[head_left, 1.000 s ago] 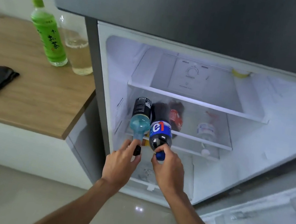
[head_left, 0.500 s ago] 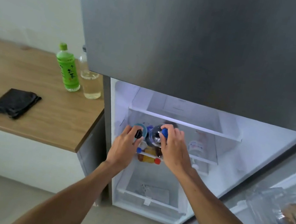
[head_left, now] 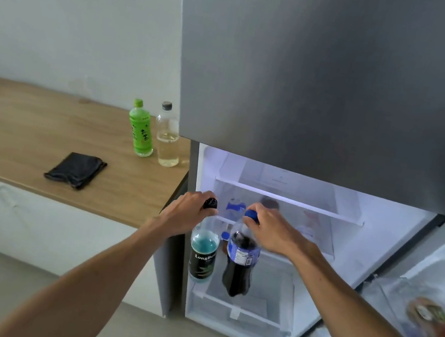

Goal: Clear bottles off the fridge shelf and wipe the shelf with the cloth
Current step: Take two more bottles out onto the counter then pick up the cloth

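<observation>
The blue-liquid bottle [head_left: 202, 255] and the cola bottle [head_left: 239, 267] are hanging upright in front of the open fridge [head_left: 396, 242], clear of the shelf edge [head_left: 289, 200]. The left hand [head_left: 187, 215] is gripping the black cap, the right hand [head_left: 272, 231] the blue cap. The cloth [head_left: 75, 170] is lying on the wooden counter [head_left: 30, 138], well apart from the green bottle [head_left: 141, 129] and the clear bottle [head_left: 166, 136] standing near its right edge.

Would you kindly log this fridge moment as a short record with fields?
left hand: grips black cap of blue-liquid bottle
right hand: grips blue cap of dark cola bottle
both bottles: hanging upright, off the shelf
counter: green bottle, clear bottle, black cloth
cloth: untouched
</observation>
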Tool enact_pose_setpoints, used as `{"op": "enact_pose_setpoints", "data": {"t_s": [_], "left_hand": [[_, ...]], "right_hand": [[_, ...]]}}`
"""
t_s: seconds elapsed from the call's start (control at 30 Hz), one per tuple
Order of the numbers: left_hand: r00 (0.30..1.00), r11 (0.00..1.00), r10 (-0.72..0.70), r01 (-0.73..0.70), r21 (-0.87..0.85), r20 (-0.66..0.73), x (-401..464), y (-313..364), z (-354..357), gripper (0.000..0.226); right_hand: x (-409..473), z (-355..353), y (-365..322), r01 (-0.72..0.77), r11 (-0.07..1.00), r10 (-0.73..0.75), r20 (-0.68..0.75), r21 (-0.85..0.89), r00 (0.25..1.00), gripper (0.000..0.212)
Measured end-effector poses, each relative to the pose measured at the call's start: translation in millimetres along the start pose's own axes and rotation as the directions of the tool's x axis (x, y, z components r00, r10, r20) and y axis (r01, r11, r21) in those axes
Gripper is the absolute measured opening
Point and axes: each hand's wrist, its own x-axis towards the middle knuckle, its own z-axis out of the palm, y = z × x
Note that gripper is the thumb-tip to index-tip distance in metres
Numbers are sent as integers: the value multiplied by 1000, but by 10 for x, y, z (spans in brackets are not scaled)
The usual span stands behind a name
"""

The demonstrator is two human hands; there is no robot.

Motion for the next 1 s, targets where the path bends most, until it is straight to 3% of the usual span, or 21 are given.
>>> {"op": "enact_pose_setpoints", "data": {"t_s": [0.23, 0.53, 0.8, 1.0], "left_hand": [[989, 999, 54, -54, -6, 135, -439, -81, -613, 22], [993, 995, 97, -95, -36, 61, -750, -576, -1512, 19], [991, 989, 135, -136, -64, -23, -860, -1187, -2246, 24], [978, 979, 195, -198, -40, -72, -801, -1619, -2370, 20]], "right_hand": [[-282, -250, -614, 54, 998, -54, 14, -13, 998, 25], [-134, -555, -1728, 75, 995, -67, -107, 67, 992, 12], [101, -375, -2535, 52, 979, 3, -271, 195, 963, 23], [439, -85, -3004, -2, 991, 41, -288, 132, 957, 23]]}}
